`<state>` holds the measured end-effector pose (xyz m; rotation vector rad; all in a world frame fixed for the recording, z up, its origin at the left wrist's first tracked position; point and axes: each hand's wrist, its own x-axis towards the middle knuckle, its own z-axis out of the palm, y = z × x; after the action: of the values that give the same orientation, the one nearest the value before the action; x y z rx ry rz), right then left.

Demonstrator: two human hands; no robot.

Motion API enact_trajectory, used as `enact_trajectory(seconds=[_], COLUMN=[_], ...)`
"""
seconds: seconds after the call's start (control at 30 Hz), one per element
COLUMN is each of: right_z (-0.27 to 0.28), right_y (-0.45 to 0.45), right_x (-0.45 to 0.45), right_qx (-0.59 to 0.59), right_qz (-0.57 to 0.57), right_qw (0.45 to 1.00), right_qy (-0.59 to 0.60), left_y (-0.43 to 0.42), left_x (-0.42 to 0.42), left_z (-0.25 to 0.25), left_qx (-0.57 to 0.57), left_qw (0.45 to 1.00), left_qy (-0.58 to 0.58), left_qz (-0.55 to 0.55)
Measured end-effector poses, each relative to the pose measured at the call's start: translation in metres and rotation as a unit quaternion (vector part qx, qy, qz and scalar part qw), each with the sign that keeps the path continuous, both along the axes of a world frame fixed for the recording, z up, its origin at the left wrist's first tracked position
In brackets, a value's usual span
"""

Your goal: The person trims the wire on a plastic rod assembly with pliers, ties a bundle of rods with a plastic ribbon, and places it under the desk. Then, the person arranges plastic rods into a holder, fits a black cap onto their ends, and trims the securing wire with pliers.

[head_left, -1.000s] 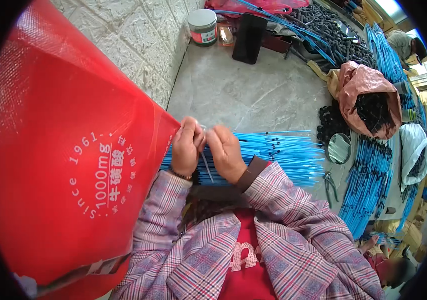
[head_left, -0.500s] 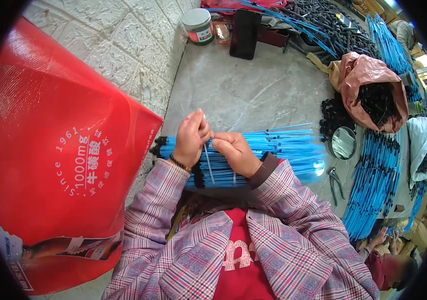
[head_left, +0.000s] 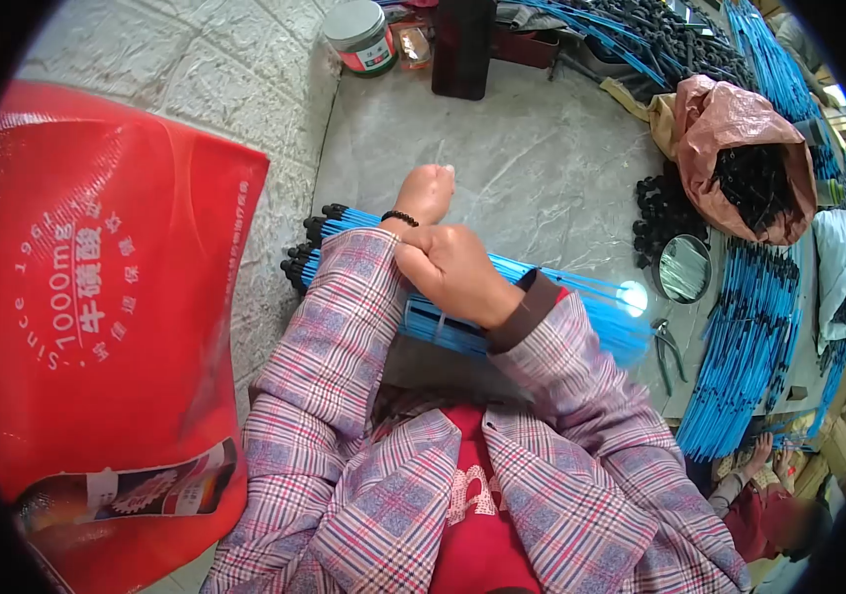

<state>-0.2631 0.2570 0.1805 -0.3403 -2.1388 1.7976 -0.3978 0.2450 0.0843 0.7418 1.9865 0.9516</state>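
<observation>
A bundle of thin blue rods with black tips (head_left: 566,282) lies across the tabletop under my forearms. My left hand (head_left: 428,193) is curled closed beyond the bundle, a dark beaded bracelet round its wrist; whatever is in its fingers is hidden. Just below that wrist, my right hand (head_left: 457,277) is closed over the bundle, thumb and fingers pressed together beside the left cuff. What it grips, if anything, cannot be made out. A pale band (head_left: 443,327) crosses the rods beneath the right hand.
A large red bag (head_left: 146,257) stands at left. Behind are a jar (head_left: 358,38) and phone (head_left: 464,49). At right are a sack of black parts (head_left: 740,168), a round dish (head_left: 683,269), pliers (head_left: 668,354) and more blue rods (head_left: 740,346). Another person's hands (head_left: 764,453) show lower right.
My left hand has moved away from me and rightward, past the bundle. My right hand has shifted slightly. The bundle now lies slanted, and the white strip that hung between my hands is out of sight.
</observation>
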Motion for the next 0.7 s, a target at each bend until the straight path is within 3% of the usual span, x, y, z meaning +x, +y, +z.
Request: enact_trajectory(seconds=[0.07, 0.23, 0.37, 0.47, 0.5, 0.6, 0.7], right_z=[-0.011, -0.022, -0.014, -0.004, 0.000, 0.012, 0.001], right_y=[0.015, 0.028, -0.004, -0.024, -0.026, -0.024, -0.014], right_x=[-0.006, -0.017, -0.002, 0.007, 0.007, 0.002, 0.005], right_qx=[0.145, 0.064, -0.009, -0.215, -0.212, 0.065, 0.145], right_qz=[0.079, 0.184, 0.119, -0.089, -0.089, -0.183, -0.122], right_qw=[0.984, 0.977, 0.993, 0.972, 0.973, 0.981, 0.982], right_qy=[0.067, 0.087, 0.001, 0.020, 0.018, -0.019, -0.009], left_y=[0.008, 0.000, -0.006, -0.003, 0.002, 0.013, 0.019], left_x=[-0.004, -0.002, 0.004, 0.012, 0.011, 0.001, -0.003], left_z=[0.003, 0.009, 0.005, -0.006, -0.008, -0.014, -0.022], left_qx=[-0.007, -0.008, -0.031, -0.071, -0.073, -0.079, -0.023], left_qw=[0.999, 0.995, 0.983, 0.976, 0.975, 0.971, 0.967], left_qy=[0.034, 0.098, 0.173, 0.195, 0.201, 0.218, 0.248], left_qz=[-0.010, -0.029, -0.052, -0.068, -0.064, -0.058, -0.046])
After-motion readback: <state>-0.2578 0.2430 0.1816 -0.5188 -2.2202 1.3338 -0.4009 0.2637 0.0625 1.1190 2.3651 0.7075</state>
